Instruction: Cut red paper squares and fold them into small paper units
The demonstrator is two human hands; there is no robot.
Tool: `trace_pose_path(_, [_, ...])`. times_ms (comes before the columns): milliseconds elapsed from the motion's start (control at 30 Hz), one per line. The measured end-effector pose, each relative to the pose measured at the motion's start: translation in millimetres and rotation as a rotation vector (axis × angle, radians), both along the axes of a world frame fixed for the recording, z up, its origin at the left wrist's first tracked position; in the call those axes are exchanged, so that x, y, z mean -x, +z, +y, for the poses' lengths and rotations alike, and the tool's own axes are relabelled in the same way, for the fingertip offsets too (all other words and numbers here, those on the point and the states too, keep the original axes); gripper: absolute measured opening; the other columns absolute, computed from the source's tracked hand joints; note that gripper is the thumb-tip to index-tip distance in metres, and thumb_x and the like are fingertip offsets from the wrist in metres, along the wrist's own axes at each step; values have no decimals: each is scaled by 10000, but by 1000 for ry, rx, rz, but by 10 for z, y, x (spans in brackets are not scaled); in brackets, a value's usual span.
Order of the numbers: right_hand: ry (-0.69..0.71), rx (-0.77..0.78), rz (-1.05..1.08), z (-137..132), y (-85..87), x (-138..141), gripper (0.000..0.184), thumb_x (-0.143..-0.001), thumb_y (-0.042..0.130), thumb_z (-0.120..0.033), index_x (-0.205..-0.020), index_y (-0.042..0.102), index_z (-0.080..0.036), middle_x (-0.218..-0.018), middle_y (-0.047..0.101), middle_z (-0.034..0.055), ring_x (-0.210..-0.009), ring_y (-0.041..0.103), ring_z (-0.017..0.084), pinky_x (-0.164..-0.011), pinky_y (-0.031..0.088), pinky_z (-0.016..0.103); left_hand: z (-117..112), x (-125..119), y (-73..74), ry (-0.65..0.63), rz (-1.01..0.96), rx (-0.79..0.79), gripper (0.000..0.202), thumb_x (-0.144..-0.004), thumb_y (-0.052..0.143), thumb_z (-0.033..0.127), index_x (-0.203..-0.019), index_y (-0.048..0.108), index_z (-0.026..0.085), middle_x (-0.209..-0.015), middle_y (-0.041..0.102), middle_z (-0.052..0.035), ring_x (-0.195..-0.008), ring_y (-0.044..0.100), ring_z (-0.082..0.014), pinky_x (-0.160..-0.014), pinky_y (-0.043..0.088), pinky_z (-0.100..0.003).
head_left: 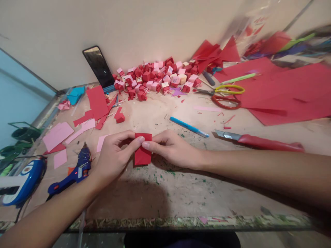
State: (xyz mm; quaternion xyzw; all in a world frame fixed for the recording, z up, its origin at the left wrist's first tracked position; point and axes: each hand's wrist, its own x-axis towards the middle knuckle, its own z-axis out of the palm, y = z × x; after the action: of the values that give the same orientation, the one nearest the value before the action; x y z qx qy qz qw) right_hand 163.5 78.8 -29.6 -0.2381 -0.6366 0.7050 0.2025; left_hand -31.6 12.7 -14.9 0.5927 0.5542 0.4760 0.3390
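Two hands pinch red paper piece (142,151); left hand (115,155), right hand (172,148); glue gun (74,172) nearby.

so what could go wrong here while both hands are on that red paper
With the right hand pinching the red paper, the utility knife lies blade out just past that forearm; an arm sweep could catch it. The glue gun beside the left hand, also on the paper, seems to show a red light, so its tip may be hot.
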Motion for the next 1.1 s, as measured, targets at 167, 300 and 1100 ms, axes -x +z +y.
trace_pose_path(167, [15, -33, -17, 20, -9, -15, 538, -992, 697, -593, -687, 635, -155, -507, 534, -29, -438, 447, 74, -414, 305, 215, -3, -2, -6, -13, -22, -6, 173, -972, 769, 338, -861, 812, 212, -779, 765, -4, -716, 688, -144, -644, 537, -232])
trace_pose_path(300, [23, -18, 2, 23, 8, -19, 555, -1008, 667, -615, -703, 641, -152, -515, 536, -30, -439, 444, 72, -412, 295, 218, -5, 6, -7, -42, 0, -24, 198, -975, 759, 326, -820, 798, 210, -760, 742, -2, -707, 667, -142, -644, 532, -231])
trace_pose_path(1100, [18, 241, 154, -3, -25, -14, 481, -952, 776, -463, -628, 575, -170, -465, 489, -53, -379, 378, 65, -383, 231, 235, -20, 5, 4, -104, -5, -17, 213, -979, 741, 272, -779, 736, 200, -727, 674, 18, -665, 599, -116, -612, 468, -216])
